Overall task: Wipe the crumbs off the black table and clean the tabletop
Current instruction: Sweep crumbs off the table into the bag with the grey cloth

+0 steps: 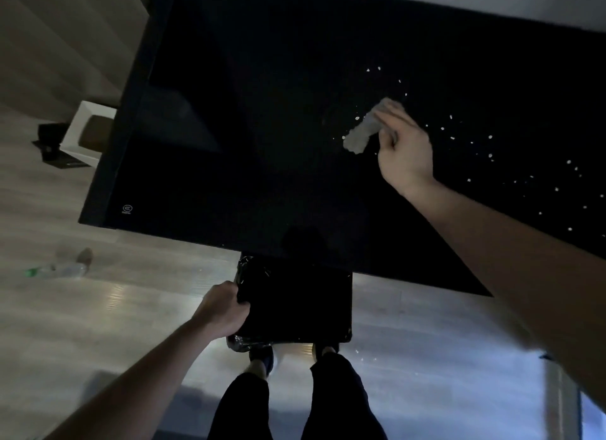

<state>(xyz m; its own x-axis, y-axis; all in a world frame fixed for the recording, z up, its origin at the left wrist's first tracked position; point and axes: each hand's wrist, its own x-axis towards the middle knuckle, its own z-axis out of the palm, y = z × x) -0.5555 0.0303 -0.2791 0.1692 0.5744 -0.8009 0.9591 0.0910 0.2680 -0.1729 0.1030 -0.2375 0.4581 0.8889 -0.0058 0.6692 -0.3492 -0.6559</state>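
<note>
Right hand [405, 151] grips the cloth [362, 134] on the desk [229, 112] among crumbs [490, 156]; left hand [223, 311], well apart, clutches the bin [295, 305] below the edge.

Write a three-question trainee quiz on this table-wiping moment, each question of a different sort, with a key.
1. True or false: the right hand holds a grey cloth on the black table.
2. Multiple choice: what does the left hand grip? A) a spray bottle B) the rim of a black-lined bin C) a broom
3. Fill in: most of the crumbs lie to the ______ of the cloth, as the head camera sees it.

Key
1. True: the fingers pinch the cloth against the tabletop.
2. B: the bin sits below the table's near edge.
3. Right: the left part of the table shows no crumbs.
</note>
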